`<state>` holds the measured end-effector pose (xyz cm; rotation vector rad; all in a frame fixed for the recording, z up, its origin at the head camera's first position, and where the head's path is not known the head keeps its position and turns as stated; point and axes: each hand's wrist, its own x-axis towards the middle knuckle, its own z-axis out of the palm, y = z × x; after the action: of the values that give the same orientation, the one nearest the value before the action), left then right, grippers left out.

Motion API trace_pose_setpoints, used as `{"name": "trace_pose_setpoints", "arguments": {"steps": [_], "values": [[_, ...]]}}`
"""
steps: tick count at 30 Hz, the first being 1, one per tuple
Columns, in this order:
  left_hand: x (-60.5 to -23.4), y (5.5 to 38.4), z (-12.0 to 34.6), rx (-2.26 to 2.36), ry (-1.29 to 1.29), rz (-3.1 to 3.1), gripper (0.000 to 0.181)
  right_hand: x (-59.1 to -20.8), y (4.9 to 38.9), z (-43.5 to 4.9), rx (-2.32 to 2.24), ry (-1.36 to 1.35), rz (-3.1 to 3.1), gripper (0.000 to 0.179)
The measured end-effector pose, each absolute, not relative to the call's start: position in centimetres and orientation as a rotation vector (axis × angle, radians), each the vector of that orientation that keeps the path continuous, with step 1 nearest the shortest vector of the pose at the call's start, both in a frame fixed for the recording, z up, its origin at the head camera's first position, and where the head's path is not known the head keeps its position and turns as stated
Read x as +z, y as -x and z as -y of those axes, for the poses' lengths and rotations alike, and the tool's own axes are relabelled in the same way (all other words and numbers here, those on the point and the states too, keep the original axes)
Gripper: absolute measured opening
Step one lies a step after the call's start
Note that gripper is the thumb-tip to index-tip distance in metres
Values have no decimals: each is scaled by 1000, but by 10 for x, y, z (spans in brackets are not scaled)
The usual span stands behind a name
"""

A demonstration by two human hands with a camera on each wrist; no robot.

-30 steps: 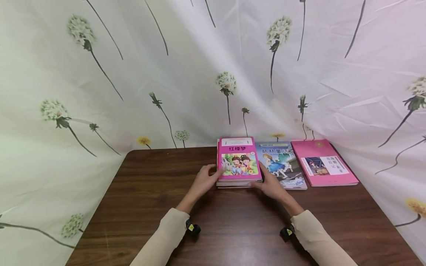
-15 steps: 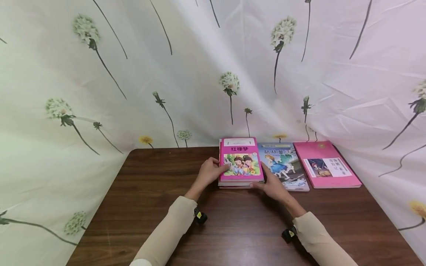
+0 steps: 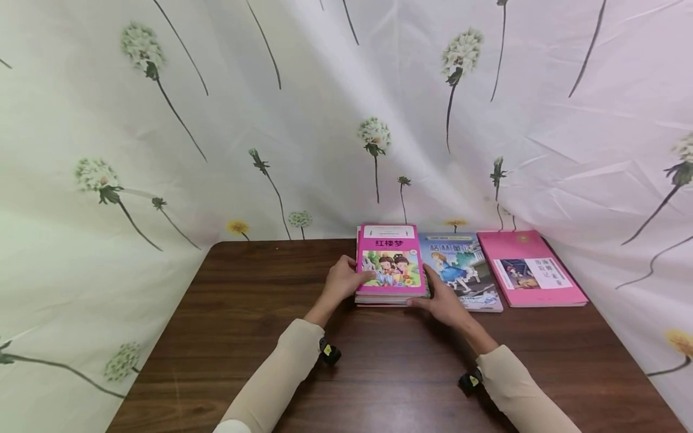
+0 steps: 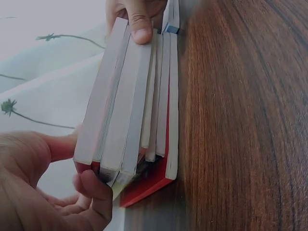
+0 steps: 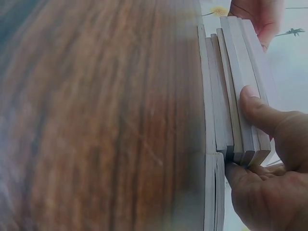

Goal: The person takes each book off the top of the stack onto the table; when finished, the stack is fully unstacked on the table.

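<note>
A stack of several books (image 3: 388, 239) lies near the back of the table, topped by a pink book with two cartoon figures on its cover. My left hand (image 3: 341, 281) grips the stack's left side, thumb over the top cover and fingers against the edges. At the front right corner, my right hand (image 3: 445, 302) holds the stack with its thumb on the page edges (image 5: 236, 96) and its fingers along the side. In the left wrist view the page edges (image 4: 113, 110) look uneven, and a red-covered book (image 4: 149, 185) sticks out at the bottom.
Right of the stack lies a blue book (image 3: 457, 270) with a girl in a blue dress. Beyond it is another pink book (image 3: 527, 293). A dandelion-print cloth (image 3: 319, 120) hangs behind the brown wooden table (image 3: 260, 288).
Over the last second my left hand has shifted slightly right, its thumb reaching farther onto the top cover. The view has turned a little. Both hands stay at the stack.
</note>
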<state>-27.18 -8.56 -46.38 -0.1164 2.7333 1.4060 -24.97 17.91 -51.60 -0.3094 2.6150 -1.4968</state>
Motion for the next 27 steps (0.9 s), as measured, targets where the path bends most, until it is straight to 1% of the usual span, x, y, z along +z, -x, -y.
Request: {"name": "trace_pose_setpoints", "arguments": {"steps": [10, 15, 20, 24, 27], "values": [[-460, 275, 87, 1513, 172, -2627, 54, -515, 253, -179, -1508, 303, -2609, 111], [-458, 275, 93, 1567, 217, -2544, 47, -516, 252, -177, -1494, 294, -2602, 108], [-453, 272, 97, 1666, 125, -2489, 41, -519, 252, -177, -1499, 300, -2608, 101], [-449, 271, 101, 1833, 77, -2354, 42, -518, 251, -177, -1496, 292, -2611, 101], [-447, 270, 104, 1947, 91, -2239, 50, -518, 251, -178, -1506, 276, -2594, 104]]}}
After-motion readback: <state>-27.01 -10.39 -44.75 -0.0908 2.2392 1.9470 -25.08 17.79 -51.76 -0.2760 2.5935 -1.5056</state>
